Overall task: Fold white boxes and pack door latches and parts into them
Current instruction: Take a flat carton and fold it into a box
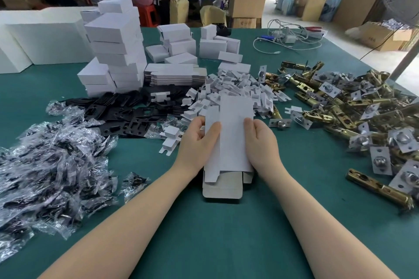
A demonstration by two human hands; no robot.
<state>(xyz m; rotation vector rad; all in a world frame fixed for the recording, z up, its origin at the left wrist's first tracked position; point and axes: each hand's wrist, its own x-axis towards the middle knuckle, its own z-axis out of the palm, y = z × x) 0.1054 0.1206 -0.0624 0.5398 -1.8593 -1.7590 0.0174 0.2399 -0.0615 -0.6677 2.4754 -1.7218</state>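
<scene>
Both grips clamp the unfolded white box point(231, 133): left hand point(199, 140), right hand point(260, 142).

On the table point(226, 244), bagged parts point(45, 165) lie left, door latches point(362, 108) right, folded boxes point(115, 52) stacked behind, the unfolded box point(233, 133) between both.

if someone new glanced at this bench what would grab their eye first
Probably the two hands at the centre, the left hand and right hand, gripping a flat white cardboard box blank above the green table. Next, the heap of brass-coloured metal door latches on the right, the mound of clear plastic parts bags on the left, and the tall stack of folded white boxes behind.
</scene>
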